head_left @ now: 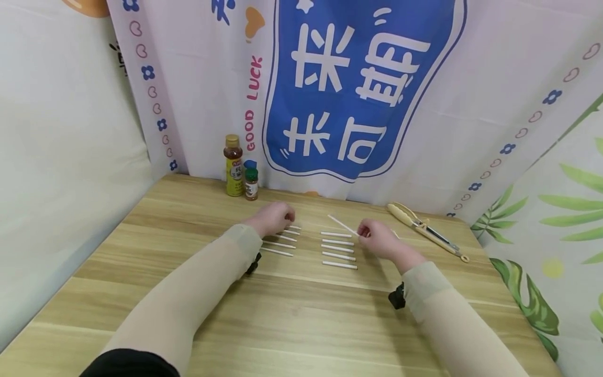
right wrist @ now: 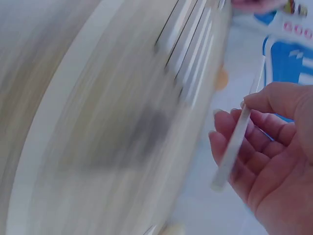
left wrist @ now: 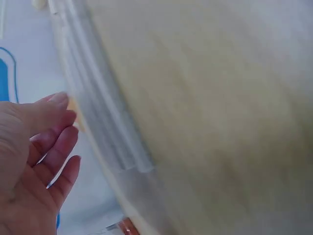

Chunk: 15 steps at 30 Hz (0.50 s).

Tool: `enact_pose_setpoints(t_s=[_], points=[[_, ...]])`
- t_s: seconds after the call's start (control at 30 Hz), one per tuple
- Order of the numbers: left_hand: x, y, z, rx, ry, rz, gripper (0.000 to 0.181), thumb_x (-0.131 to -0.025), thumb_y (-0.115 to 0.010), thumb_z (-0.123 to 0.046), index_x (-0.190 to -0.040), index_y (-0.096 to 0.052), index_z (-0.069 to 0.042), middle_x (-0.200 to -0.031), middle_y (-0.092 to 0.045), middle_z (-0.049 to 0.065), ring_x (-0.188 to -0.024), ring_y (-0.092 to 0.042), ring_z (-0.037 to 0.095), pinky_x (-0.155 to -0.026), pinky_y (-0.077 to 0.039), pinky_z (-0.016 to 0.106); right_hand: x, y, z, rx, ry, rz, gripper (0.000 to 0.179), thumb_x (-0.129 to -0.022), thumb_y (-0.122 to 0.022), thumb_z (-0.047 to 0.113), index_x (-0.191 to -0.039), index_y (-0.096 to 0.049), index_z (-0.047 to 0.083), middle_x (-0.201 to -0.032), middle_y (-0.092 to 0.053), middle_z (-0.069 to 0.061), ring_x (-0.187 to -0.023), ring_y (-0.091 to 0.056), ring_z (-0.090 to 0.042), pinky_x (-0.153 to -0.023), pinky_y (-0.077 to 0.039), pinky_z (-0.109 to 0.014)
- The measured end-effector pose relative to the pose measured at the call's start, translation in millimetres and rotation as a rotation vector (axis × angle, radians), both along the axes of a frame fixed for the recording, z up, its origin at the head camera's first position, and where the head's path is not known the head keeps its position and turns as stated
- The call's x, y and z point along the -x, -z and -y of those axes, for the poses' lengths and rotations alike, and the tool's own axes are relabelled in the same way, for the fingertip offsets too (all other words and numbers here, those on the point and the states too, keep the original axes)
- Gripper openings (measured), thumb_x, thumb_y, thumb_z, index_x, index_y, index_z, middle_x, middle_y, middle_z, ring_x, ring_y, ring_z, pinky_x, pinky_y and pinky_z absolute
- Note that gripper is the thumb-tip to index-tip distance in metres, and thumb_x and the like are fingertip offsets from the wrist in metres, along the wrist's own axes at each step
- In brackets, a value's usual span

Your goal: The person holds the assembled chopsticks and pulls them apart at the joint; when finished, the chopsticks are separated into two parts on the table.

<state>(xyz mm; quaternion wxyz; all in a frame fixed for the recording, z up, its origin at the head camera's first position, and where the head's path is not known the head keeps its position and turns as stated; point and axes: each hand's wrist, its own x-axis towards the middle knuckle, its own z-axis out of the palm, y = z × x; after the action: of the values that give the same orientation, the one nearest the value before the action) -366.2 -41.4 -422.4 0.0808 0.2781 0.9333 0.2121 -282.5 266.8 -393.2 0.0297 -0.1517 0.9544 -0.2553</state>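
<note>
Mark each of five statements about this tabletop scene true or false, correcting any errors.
1. The right hand pinches a white stick. True.
2. The left hand grips the tongs. False: the tongs lie on the table, nearer the right hand.
3. The small jar has a green cap. True.
4. The tall bottle lies on its side. False: the tall bottle stands upright.
5. Other white sticks lie in two groups. True.

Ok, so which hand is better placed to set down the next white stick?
Probably the right hand: it pinches a white stick beside the right row of sticks. The left hand, by the left row of sticks, seems to hold nothing.
</note>
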Motion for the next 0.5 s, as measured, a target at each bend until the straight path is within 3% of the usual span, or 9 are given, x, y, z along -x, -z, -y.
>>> enact_pose_setpoints(t_s=[0.1, 0.23, 0.33, 0.5], points=[[-7.5, -8.9, -3.4, -0.081, -0.013, -0.049, 0.016, -0.097, -0.062, -0.01, -0.11, -0.071, -0.008, -0.101, -0.066, 0.002, -0.093, -0.059, 0.018, -0.087, -0.049, 0.036, -2.5, -2.7, 16.3, 0.004, -0.058, -0.04, 0.006, -0.087, -0.06, 0.001, -0.092, -0.06, 0.003, -0.081, -0.059, -0.003, -0.074, -0.054, -0.017, -0.068, -0.046, -0.034], [-25.4, -26.7, -14.3, -0.146, 0.066, -0.188, 0.018, -0.099, -0.061, -0.018, -0.112, -0.071, -0.01, -0.108, -0.066, 0.001, -0.102, -0.06, 0.018, -0.094, -0.046, 0.036, -7.3, -7.3, 34.6, 0.024, -0.132, -0.107, 0.005, -0.089, -0.063, 0.001, -0.092, -0.061, 0.003, -0.079, -0.057, -0.001, -0.071, -0.053, -0.015, -0.065, -0.046, -0.033], [-41.6, -38.4, -22.6, -0.14, 0.145, -0.261, 0.019, -0.1, -0.06, -0.025, -0.109, -0.072, -0.015, -0.106, -0.066, -0.003, -0.1, -0.06, 0.014, -0.094, -0.044, 0.036, -11.9, -9.9, 45.5, 0.041, -0.201, -0.187, 0.005, -0.09, -0.065, -0.001, -0.092, -0.062, 0.003, -0.08, -0.057, -0.001, -0.07, -0.052, -0.015, -0.065, -0.046, -0.034], [-60.8, -49.8, -30.8, -0.067, 0.254, -0.276, 0.016, -0.1, -0.061, -0.03, -0.098, -0.072, -0.02, -0.09, -0.063, -0.01, -0.08, -0.058, 0.008, -0.08, -0.045, 0.031, -19.9, -13.1, 58.6, 0.014, -0.277, -0.328, 0.008, -0.093, -0.065, -0.001, -0.097, -0.062, 0.005, -0.089, -0.058, -0.002, -0.078, -0.055, -0.016, -0.069, -0.049, -0.034]])
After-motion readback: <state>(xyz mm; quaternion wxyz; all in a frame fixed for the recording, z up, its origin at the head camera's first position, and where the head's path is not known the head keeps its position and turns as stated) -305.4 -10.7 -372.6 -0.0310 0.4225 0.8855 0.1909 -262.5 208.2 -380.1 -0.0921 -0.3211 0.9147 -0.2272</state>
